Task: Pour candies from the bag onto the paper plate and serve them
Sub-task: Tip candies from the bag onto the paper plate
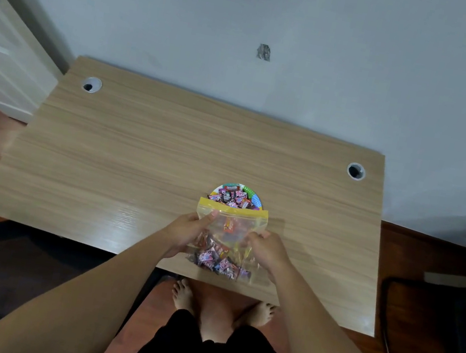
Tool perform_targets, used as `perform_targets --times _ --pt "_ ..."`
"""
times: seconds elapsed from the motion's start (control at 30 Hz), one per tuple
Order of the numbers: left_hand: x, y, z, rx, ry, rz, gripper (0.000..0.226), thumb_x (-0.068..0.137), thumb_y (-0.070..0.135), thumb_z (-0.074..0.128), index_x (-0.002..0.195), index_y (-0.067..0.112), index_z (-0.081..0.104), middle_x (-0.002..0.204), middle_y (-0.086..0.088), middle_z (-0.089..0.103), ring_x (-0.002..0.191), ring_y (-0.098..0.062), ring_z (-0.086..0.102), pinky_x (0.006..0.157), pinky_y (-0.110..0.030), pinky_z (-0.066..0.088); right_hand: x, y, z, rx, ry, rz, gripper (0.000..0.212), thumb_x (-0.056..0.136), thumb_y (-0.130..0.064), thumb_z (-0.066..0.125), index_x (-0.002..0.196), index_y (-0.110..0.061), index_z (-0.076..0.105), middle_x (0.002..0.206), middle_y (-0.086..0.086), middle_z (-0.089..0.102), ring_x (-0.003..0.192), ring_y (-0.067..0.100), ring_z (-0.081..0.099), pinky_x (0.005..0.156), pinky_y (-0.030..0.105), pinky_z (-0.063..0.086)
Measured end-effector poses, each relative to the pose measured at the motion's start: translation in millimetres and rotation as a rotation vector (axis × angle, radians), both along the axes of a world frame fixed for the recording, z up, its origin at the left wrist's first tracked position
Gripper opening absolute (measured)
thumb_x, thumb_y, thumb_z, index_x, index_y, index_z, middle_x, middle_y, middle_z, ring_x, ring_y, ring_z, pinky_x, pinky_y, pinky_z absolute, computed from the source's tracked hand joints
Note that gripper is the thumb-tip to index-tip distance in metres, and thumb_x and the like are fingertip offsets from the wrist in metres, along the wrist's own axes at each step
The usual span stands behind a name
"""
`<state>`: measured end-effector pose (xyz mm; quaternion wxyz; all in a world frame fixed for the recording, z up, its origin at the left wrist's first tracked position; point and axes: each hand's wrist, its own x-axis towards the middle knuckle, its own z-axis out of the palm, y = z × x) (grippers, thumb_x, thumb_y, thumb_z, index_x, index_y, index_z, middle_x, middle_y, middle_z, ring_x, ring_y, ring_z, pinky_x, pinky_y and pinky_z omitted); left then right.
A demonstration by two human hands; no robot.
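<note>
A clear zip-top bag [229, 236] with a yellow seal strip is held over the near part of a light wood-grain desk [135, 159], its mouth pointed away toward the far side. The bag is gripped from both sides: the left hand [189, 231] is closed on its left edge, with the thumb pressed just below the yellow strip, and the right hand [267, 249] is closed on its right edge, the fingers pinched into the plastic. Wrapped candies in the bag [218, 259], mostly pink, red and dark, are gathered in its near end, close to the desk's near edge. Just beyond the bag's mouth a colourful paper plate [255, 199] is seen on the desk, partly hidden by the yellow strip. A heap of wrapped candies on the plate [233, 196] is visible. Whether the bag's mouth touches the plate cannot be told.

Two round cable grommets are set into the desk, one at the far left [91, 85] and one at the far right [356, 171]. Bare feet [184, 295] are seen on the reddish wooden floor under the near edge of the desk.
</note>
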<state>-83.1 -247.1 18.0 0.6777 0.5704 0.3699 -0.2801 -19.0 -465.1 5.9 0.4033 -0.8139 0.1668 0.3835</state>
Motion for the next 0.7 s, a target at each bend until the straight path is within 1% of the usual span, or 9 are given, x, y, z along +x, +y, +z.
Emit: perform_targets --times 0.1,0.23,0.33,0.4,0.47,0.5,0.57,0.63,0.7 --pt "-1.1 -1.2 -6.2 0.041 0.017 -0.011 0.070 0.090 0.067 0.071 0.124 0.006 0.072 0.124 -0.012 0.077 0.091 -0.020 0.071 0.060 -0.027 0.062 -3.1 -1.3 -6.0 -0.016 0.011 0.005 0.031 0.093 -0.029 0.059 0.099 -0.008 0.082 0.100 0.006 0.083 0.080 0.022 0.071 0.076 0.032 0.054" --pt "-4.0 -3.0 -14.4 0.049 0.014 -0.030 0.064 0.092 0.061 0.073 0.117 0.002 0.073 0.114 -0.015 0.080 0.088 -0.025 0.071 0.077 -0.039 0.059 -8.5 -3.9 -12.8 0.008 0.028 -0.009 0.045 0.087 -0.044 0.060 0.105 -0.009 0.080 0.100 0.007 0.084 0.095 0.027 0.077 0.087 0.041 0.060" --pt "-4.4 -4.5 -19.8 0.038 0.007 -0.006 0.058 0.093 0.052 0.076 0.116 -0.002 0.074 0.089 -0.014 0.073 0.066 -0.021 0.065 0.069 -0.038 0.052 -13.3 -4.4 -6.5 0.088 0.038 -0.031 0.044 0.092 -0.053 0.073 0.106 -0.012 0.081 0.091 0.000 0.084 0.074 0.013 0.072 0.068 0.029 0.053" --pt "-3.5 -6.3 -18.8 0.022 0.011 0.009 0.052 0.097 0.041 0.076 0.124 -0.003 0.071 0.094 -0.015 0.072 0.062 -0.018 0.067 0.058 -0.028 0.054 -16.4 -5.7 -4.9 0.142 0.046 -0.044 0.040 0.088 -0.049 0.082 0.100 -0.011 0.083 0.075 -0.005 0.080 0.052 0.001 0.063 0.049 0.018 0.045" --pt "-2.3 -9.0 -16.5 0.016 0.001 0.018 0.044 0.098 0.032 0.076 0.126 -0.001 0.071 0.096 -0.013 0.075 0.059 -0.016 0.068 0.053 -0.024 0.055 -18.1 -5.4 -8.2 0.178 0.038 -0.081 0.038 0.084 -0.042 0.088 0.101 -0.008 0.083 0.084 0.003 0.082 0.051 0.002 0.065 0.045 0.017 0.043" --pt "-1.5 -10.2 -17.2 0.007 -0.007 0.030 0.042 0.097 0.031 0.078 0.126 0.001 0.072 0.099 -0.013 0.078 0.063 -0.017 0.071 0.057 -0.026 0.057 -18.6 -4.3 -9.2 0.186 0.034 -0.104 0.037 0.084 -0.038 0.089 0.103 -0.007 0.082 0.091 0.006 0.082 0.053 0.003 0.066 0.043 0.016 0.043" --pt "0.1 -11.7 -20.5 0.002 -0.024 0.059 0.043 0.093 0.032 0.082 0.126 0.005 0.074 0.114 -0.014 0.082 0.087 -0.024 0.078 0.081 -0.036 0.064 -19.2 -1.2 -9.4 0.181 0.042 -0.137 0.036 0.086 -0.032 0.088 0.108 -0.004 0.080 0.089 0.005 0.079 0.047 0.001 0.063 0.037 0.012 0.039" --pt "0.0 -11.0 -21.4 0.003 -0.027 0.072 0.045 0.089 0.038 0.085 0.124 0.010 0.077 0.118 -0.012 0.083 0.109 -0.031 0.078 0.104 -0.050 0.060 -19.1 -0.4 -9.3 0.179 0.048 -0.149 0.034 0.090 -0.032 0.085 0.112 -0.008 0.079 0.085 0.000 0.076 0.046 0.000 0.060 0.034 0.010 0.036" --pt "-0.3 -11.0 -24.1 0.016 -0.022 0.073 0.049 0.085 0.048 0.086 0.119 0.014 0.078 0.112 -0.009 0.084 0.108 -0.031 0.077 0.109 -0.051 0.055 -19.5 1.1 -8.8 0.187 0.043 -0.165 0.032 0.092 -0.035 0.082 0.114 -0.012 0.081 0.097 0.000 0.081 0.059 0.004 0.064 0.036 0.010 0.039"
